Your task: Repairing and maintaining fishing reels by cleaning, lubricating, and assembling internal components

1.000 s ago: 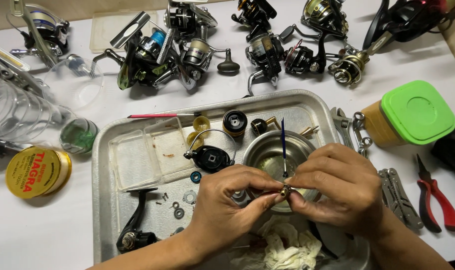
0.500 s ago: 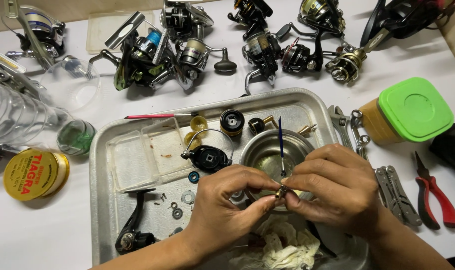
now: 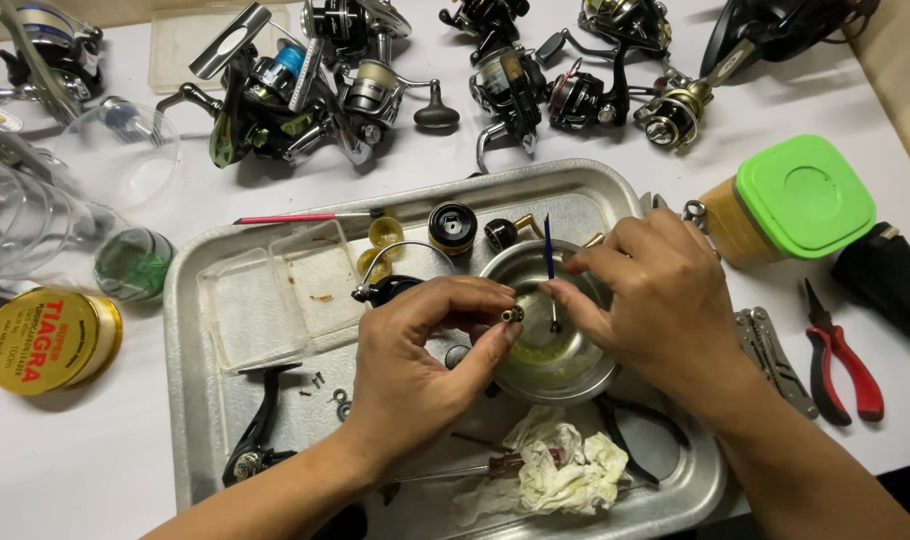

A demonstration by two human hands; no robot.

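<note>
The left hand pinches a small brass-coloured cylindrical part between thumb and forefinger, holding it just over the near rim of a round metal bowl. Directly across from it, the right hand grips a thin blue-handled tool upright, its tip close beside the little part; the other fingers are curled in. The bowl sits under and between both hands, with a greenish smear inside. Just below the hands lies a crumpled white rag with a red-handled screwdriver beside it, all inside a large metal tray. Left of the left hand, in the tray, are a clear plastic box and a black reel handle. Right of the right hand, off the tray, lie a folding multi-tool and red-handled pliers, then a green-lidded container. Beyond the hands, past the tray's far edge, several fishing reels are spread over the white table
</note>
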